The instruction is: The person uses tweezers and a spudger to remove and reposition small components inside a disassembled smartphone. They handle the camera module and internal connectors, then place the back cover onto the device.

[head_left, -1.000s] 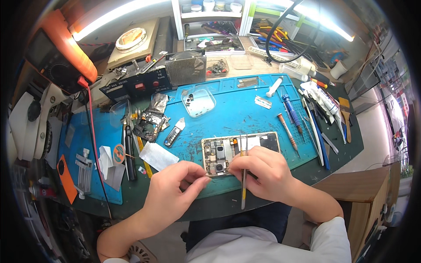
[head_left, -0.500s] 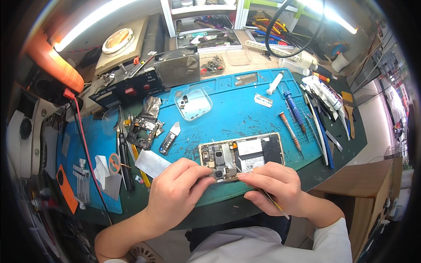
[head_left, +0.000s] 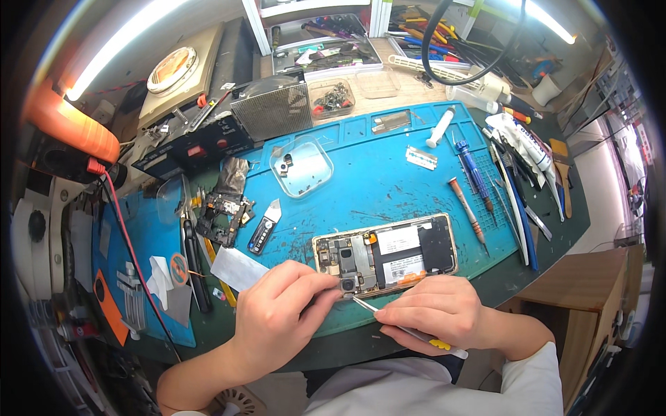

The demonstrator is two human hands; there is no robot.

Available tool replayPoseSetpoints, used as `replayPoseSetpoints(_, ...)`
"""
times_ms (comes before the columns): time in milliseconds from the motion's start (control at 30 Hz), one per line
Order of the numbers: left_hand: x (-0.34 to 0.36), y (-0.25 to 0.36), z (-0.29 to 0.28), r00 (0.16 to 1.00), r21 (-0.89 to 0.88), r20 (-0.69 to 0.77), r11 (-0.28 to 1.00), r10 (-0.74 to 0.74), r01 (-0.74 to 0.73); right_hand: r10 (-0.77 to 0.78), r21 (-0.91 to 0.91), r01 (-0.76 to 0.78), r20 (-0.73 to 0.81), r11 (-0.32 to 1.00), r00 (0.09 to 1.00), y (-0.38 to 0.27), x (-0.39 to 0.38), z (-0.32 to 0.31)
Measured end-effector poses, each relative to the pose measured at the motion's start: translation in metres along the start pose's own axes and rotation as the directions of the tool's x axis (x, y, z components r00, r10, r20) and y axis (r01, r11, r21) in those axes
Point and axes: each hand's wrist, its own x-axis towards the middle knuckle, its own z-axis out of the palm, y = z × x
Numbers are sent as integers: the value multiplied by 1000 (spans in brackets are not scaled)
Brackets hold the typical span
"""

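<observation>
Cream-rimmed opened phone [head_left: 365, 263] lying on blue mat [head_left: 374, 184]; white label [head_left: 400, 241] inside showing dark print, too small for reading. Left hand [head_left: 281, 305] arching over near left corner; cannot tell whether grasping anything. Right hand [head_left: 444, 310] grasping tweezers [head_left: 366, 306], tips pointing left.

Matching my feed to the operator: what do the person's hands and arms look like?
The left hand and right hand are bare, with no gloves, rings or wristbands visible. Both forearms are uncovered; a short white fabric sleeve shows on the right.
</observation>
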Motion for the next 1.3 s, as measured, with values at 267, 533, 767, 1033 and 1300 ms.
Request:
replayPoseSetpoints(267,1,-1,-1,1000,-10,19,1000,-5,5,-8,-48,9,9,999,1000,-1,2,0)
replayPoseSetpoints(533,3,-3,-6,996,-1,70,998,58,-58,9,-43,-8,26,999,1000,-1,1,-3)
replayPoseSetpoints(767,3,-5,-3,992,17,44,993,116,-117,40,26,-40,27,999,999,2,-1,-5)
replayPoseSetpoints(1033,-2,-4,-5,986,62,61,985,155,-158,47,53,-48,29,997,998,1,0,-5)
replayPoseSetpoints(1300,0,-5,-5,984,72,63,982,168,-173,54,38,-54,19,998,998,2,0,-4)
